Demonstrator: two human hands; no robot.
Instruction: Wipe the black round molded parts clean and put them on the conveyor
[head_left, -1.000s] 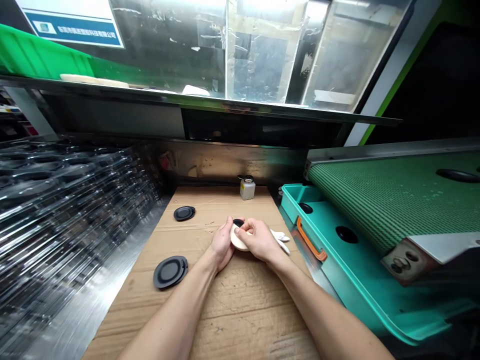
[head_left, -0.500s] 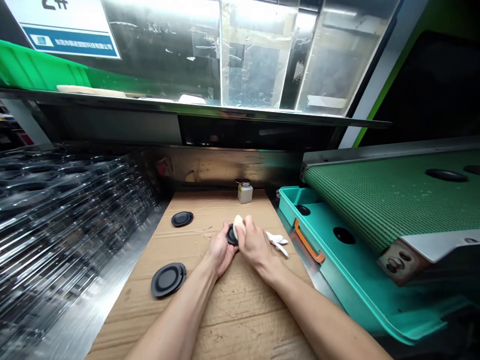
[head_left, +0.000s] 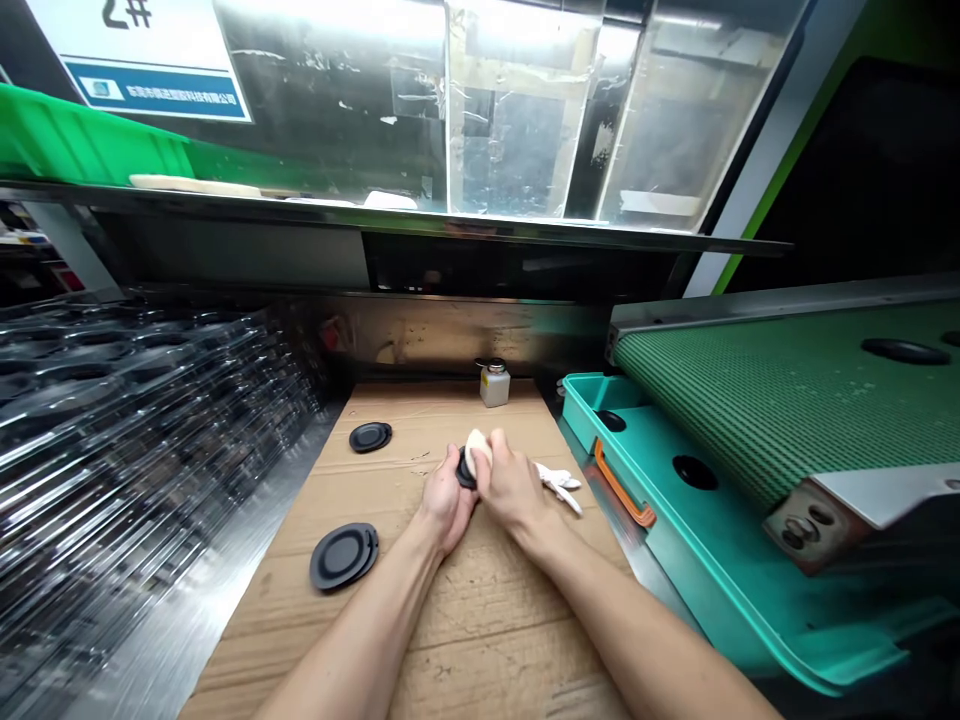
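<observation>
Over the middle of the cardboard sheet (head_left: 480, 620), my left hand (head_left: 446, 502) holds a small black round part (head_left: 465, 470), its fingers wrapped under it. My right hand (head_left: 514, 485) pinches a cream-white pad (head_left: 477, 448) and presses it against the part's face. Just right of that hand lies a crumpled white cloth or glove (head_left: 561, 484). Two black round pieces lie flat to the left, one farther back (head_left: 370, 437) and one nearer (head_left: 343, 556). A small whitish bottle with a metal top (head_left: 494, 383) stands upright at the far end of the cardboard.
Clear plastic trays (head_left: 150, 430) are stacked at the left. On the right, a teal bin (head_left: 720, 560) with an orange handle (head_left: 622, 490) holds black discs, beneath a green conveyor belt (head_left: 750, 400) carrying more. A metal shelf (head_left: 300, 210) crosses above, with a green bin (head_left: 90, 140).
The whole view has shifted slightly, so everything appears a little farther right. Both hands keep the same grip, with the pad still against the black part.
</observation>
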